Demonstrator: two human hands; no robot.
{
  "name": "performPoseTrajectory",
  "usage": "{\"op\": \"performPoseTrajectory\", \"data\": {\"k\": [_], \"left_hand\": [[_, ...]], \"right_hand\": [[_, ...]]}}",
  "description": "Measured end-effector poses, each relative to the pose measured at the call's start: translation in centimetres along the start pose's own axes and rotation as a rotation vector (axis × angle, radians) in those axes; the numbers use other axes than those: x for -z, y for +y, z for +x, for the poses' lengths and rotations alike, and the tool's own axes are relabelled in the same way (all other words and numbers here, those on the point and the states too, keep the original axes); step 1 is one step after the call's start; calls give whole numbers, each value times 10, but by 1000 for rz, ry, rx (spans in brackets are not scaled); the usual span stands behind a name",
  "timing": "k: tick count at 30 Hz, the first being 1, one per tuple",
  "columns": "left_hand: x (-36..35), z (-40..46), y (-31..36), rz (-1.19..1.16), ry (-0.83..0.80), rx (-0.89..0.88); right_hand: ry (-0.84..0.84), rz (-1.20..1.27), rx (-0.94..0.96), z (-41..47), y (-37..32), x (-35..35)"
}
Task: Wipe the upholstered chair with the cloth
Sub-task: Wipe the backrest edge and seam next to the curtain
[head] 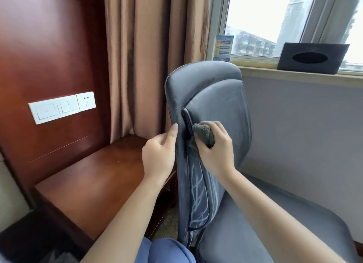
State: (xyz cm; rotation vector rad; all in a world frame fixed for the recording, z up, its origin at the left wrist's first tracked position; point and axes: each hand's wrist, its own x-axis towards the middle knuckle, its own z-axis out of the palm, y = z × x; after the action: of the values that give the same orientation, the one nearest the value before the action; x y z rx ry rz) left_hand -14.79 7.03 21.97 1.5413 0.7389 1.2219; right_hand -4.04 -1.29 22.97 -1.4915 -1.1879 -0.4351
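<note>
Grey-blue velvet covers the upholstered chair (216, 97) that fills the middle of your head view, its backrest seen edge-on and its seat spreading toward the lower right. Your left hand (159, 156) grips the outer edge of the backrest; the thumb lies up along the edge, and the fingers (157, 140) curl round the back of it, mostly hidden from you. Your right hand (216, 150) holds the cloth (203, 136), a bunched grey-green wad, with the fingers wrapped round it and the thumb beneath. The cloth is pressed against the front face of the backrest, right beside the dark piped seam (187, 123) that runs down it, and just across that edge from your left thumb. Below your hands, pale streaks cross the nap of the fabric along the lower backrest.

To your left stands a reddish wooden surface (94, 184) against a matching wall panel, which carries a white switch plate and socket (61, 107). Tan curtains (149, 56) hang behind the chair. On the window sill (294, 76) to the right sits a dark tissue box (312, 57), well apart from a blue printed card (224, 47) leaning against the window frame. A blue garment (167, 251) shows at the bottom edge.
</note>
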Motion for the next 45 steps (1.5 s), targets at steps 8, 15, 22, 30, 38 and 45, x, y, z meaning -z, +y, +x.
{"op": "performPoseTrajectory", "data": {"k": [8,15,22,30,38,45], "left_hand": [[-4,-12,15,140,31,-26],[-7,-16,16,219,-37,-20],[-7,-20,10,299,-40,-29],[-6,-19,11,337,-39,-51],[-4,-16,8,365,-49,-84],[-7,-16,7,365,-28,-108]], "right_hand": [[-83,-18,-108,22,-4,16],[-39,-47,-90,-28,9,10],[48,-76,-75,10,-5,-2],[-62,-136,-40,-18,11,13],[73,-54,11,-14,8,-5],[169,-60,13,-22,9,-17]]}}
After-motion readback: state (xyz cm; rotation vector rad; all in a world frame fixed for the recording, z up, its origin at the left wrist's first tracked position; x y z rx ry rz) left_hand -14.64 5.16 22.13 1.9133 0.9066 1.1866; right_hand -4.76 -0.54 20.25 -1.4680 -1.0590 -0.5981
